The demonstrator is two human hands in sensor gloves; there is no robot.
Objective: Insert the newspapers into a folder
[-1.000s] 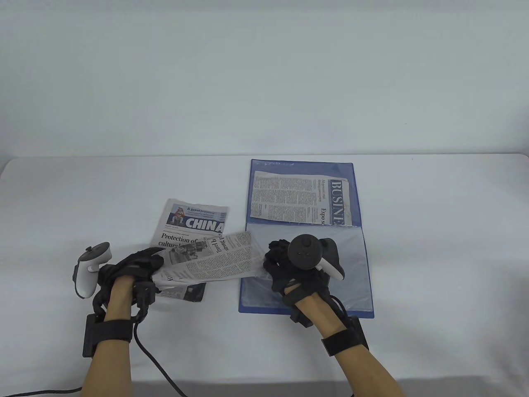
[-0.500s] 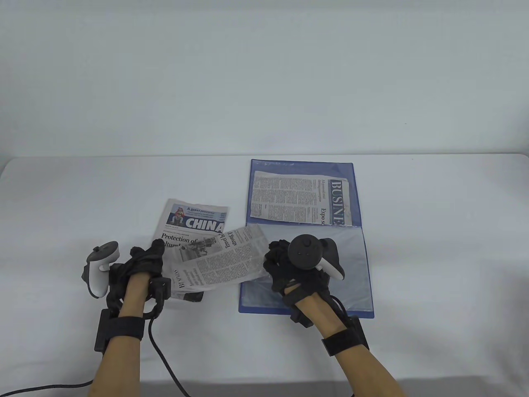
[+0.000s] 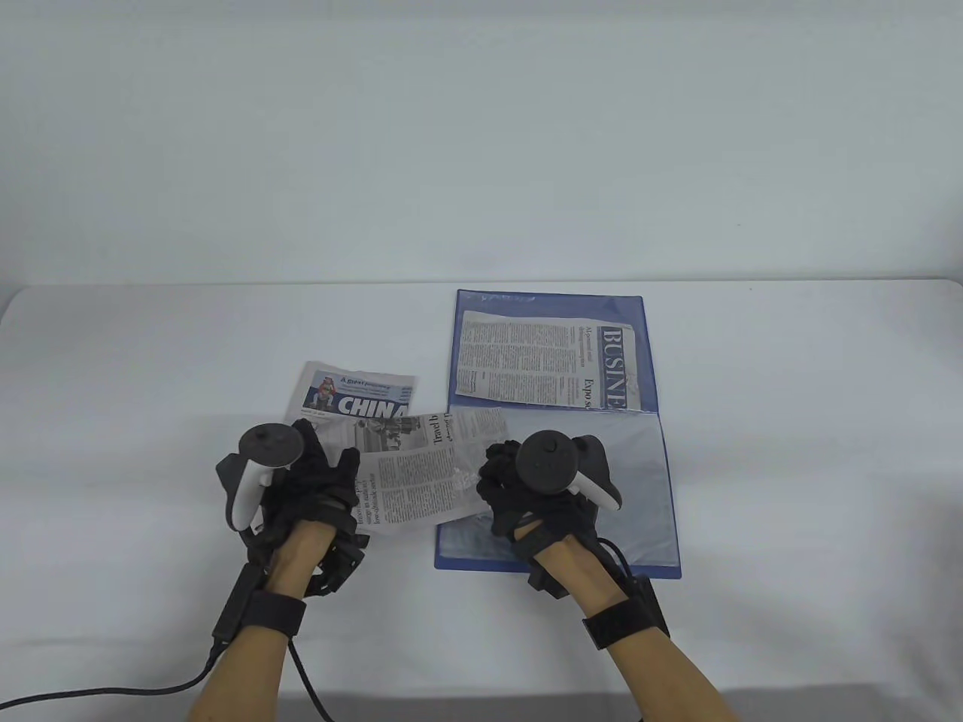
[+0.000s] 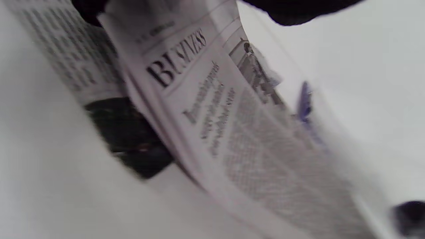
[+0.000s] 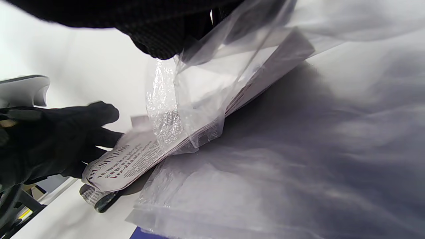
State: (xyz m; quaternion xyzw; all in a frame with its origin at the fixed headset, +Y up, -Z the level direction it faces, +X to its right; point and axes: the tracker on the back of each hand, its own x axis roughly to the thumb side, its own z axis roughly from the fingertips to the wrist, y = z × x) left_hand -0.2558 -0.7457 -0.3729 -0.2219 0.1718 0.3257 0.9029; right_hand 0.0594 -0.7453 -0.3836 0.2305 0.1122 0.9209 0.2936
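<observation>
An open blue folder [image 3: 669,519] lies on the white table, its far page holding a "BUSINESS" newspaper [image 3: 549,361]. My left hand [image 3: 320,481] grips the left end of a folded newspaper [image 3: 414,474] whose right end has entered the near clear sleeve [image 3: 639,481]. My right hand [image 3: 504,481] pinches the sleeve's left edge and holds it lifted. In the right wrist view the paper [image 5: 139,156] lies under the raised plastic [image 5: 206,99]. The left wrist view shows the paper [image 4: 215,116] close up. A "CHINA" newspaper [image 3: 353,395] lies on the table behind my left hand.
White table [image 3: 150,376] against a white wall. A black cable [image 3: 113,688] runs from my left wrist to the bottom left edge.
My left hand moved right and turned palm down, pushing the folded newspaper rightward into the sleeve opening. My right hand stayed at the sleeve's edge.
</observation>
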